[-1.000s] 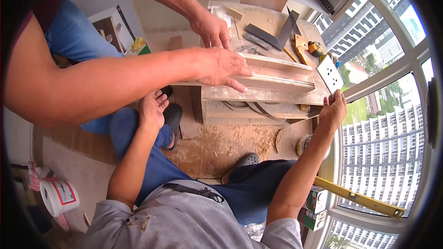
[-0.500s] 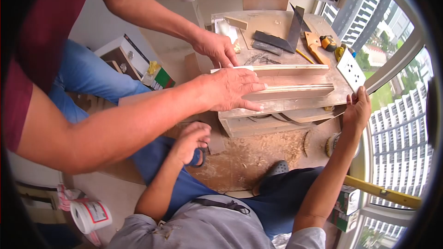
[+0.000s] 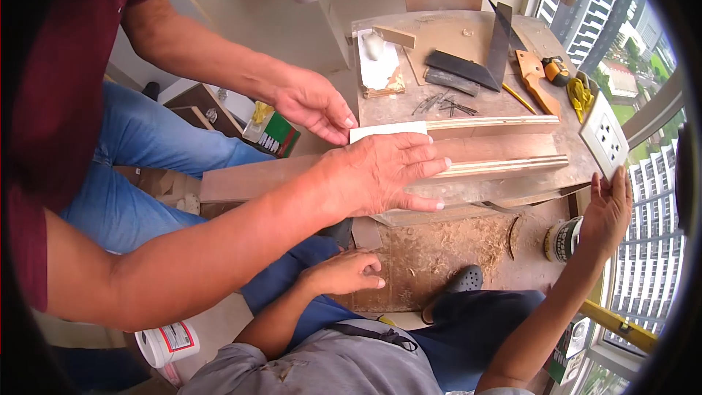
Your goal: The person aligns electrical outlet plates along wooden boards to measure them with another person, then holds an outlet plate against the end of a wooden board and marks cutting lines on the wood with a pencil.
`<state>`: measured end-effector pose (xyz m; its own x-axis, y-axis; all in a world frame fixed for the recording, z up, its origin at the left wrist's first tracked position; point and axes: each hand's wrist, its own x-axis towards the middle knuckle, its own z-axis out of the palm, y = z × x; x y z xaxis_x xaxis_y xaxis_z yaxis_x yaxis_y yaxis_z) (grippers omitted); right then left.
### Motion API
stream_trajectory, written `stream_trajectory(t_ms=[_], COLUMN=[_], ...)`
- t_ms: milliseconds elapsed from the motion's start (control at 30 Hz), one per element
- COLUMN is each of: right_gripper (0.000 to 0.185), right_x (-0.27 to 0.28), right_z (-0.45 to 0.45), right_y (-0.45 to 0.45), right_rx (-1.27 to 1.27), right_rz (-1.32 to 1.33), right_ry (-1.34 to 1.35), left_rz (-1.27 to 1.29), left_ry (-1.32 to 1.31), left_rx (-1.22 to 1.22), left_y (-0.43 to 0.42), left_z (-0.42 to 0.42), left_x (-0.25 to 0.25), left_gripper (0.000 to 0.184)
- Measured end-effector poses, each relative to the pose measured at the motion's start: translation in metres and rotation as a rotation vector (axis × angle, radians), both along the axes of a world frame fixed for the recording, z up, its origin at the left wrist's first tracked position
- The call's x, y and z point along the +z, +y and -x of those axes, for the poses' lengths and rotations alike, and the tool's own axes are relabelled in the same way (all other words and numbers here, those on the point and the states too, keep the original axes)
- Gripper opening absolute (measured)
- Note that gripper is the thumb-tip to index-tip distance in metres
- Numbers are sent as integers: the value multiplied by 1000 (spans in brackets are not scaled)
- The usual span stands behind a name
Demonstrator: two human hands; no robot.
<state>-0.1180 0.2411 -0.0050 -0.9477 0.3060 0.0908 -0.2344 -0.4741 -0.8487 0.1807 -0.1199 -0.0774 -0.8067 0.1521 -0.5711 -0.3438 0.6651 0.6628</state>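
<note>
My right hand is raised at the right beside the window, its fingers pinching the lower edge of a white socket faceplate. The faceplate's slotted front faces me, tilted. Near my thigh, my left hand hangs with loosely bent fingers, thumb apart, and nothing visible in it. A long plywood channel with two raised sides lies across the worktable. A co-worker's near hand spreads over the channel, beside a white strip on its far side. The co-worker's other hand is at the strip's left end.
On the worktable lie a try square, loose nails, a wooden-handled saw, a pencil and a tape measure. Wood shavings cover the floor. A paint can stands below my right hand.
The view has shifted, so the table appears further right. My left hand has lowered toward my thigh. The co-worker's far hand has drawn back from the channel and turned. My right hand still holds the faceplate.
</note>
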Motion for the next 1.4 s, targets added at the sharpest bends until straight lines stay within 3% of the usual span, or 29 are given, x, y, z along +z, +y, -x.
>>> stream_trajectory(t_ms=[233,267,333,367,667,733,767,800,867,1000,1067,1167,1200,1300,1367,1400], right_gripper=[37,38,38,38,24,25,28,28,35,31,28,26,23,20,22,23], right_x=[6,4,14,9,6,1,0,-1,-2,-1,-1,-9,9,9,-5,-8], right_z=[-3,-6,-10,-6,0,3,3,4,8,12,13,17,5,6,13,15], right_y=[5,1,-8,1,-8,-2,-3,-1,6,7,9,19,-14,-17,-2,5], right_rx=[17,-77,-59,9,-5,14,1,21,17,28,58,106,-8,-17,18,70], right_rz=[-36,-301,-306,-85,-123,-112,-114,-112,-150,-116,-110,-113,-162,-151,-134,-125], right_ry=[-27,-47,-62,-36,-71,-62,-62,-62,-74,-84,-79,-47,-95,-110,-75,-42], left_rz=[-22,-25,-31,-31,8,-322,-194,509,1187,1114,706,855,845,1043,697,682], left_ry=[-13,-4,-30,-55,24,-98,102,522,715,705,434,627,641,592,621,639], left_rx=[47,31,45,29,92,85,-70,-492,-729,-937,-932,-804,-806,-817,-844,-856], left_y=[3,2,3,4,9,-3,-9,-17,-18,-25,-26,-25,-24,-27,-37,-33], left_z=[5,6,8,9,9,23,56,104,129,135,143,132,132,128,127,131], left_x=[6,5,6,6,9,21,48,93,134,147,161,125,126,142,158,148], left_gripper=[47,49,49,49,48,72,75,78,85,74,71,72,72,73,98,98])
